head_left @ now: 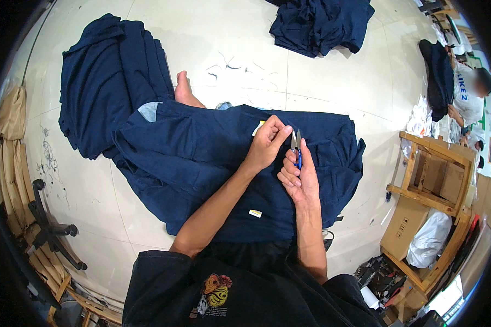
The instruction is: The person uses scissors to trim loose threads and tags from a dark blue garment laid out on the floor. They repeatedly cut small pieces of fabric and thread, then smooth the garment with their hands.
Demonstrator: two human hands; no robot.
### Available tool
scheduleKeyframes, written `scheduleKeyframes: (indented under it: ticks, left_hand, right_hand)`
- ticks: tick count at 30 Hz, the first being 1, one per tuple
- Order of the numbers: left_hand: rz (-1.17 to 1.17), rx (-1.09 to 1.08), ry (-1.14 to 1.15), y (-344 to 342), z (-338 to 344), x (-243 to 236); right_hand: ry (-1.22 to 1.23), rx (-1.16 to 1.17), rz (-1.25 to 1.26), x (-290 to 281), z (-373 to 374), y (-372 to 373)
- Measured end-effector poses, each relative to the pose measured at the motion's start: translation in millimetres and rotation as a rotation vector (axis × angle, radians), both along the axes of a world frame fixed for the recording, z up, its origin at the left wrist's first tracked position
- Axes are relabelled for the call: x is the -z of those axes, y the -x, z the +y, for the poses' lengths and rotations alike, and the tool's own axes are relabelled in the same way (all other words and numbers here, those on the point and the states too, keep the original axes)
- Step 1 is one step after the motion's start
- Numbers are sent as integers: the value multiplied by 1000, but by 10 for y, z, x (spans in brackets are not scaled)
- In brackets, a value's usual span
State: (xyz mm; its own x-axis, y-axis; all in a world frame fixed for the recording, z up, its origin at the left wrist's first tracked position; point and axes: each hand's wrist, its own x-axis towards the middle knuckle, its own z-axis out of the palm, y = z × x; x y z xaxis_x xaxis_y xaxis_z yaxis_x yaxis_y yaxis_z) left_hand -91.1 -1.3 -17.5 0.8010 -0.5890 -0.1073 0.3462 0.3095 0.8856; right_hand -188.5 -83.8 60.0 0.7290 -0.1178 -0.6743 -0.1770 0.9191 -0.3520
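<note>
A navy fabric garment [213, 147] lies spread in front of me, with a yellow-and-white label [255, 213] near its lower middle. My right hand [297, 180] is wrapped round small blue-handled thread snips [298, 156], blades pointing up. Just left of the blades, my left hand [268, 141] pinches at something too small to make out, above the fabric and beside a second label [257, 128] partly behind it.
Navy cloth piles [109, 76] [322, 24] lie left and at the back. A bare foot [186, 92] shows beyond the garment, near loose threads. A co-worker [466, 92], wooden frame with cartons [431, 196] are at right; a chair base [46, 223] is at left.
</note>
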Motion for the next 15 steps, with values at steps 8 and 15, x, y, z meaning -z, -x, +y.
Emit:
scheduleKeyframes:
  ticks: [8,15]
  left_hand:
    - [-24,1,-151,-67,28,-30]
    - [-372,-209,-553,-1052,74,-216]
  right_hand:
    - [183,108,-3,-98,-20,-17]
    - [398,64,29,-55,-135,123]
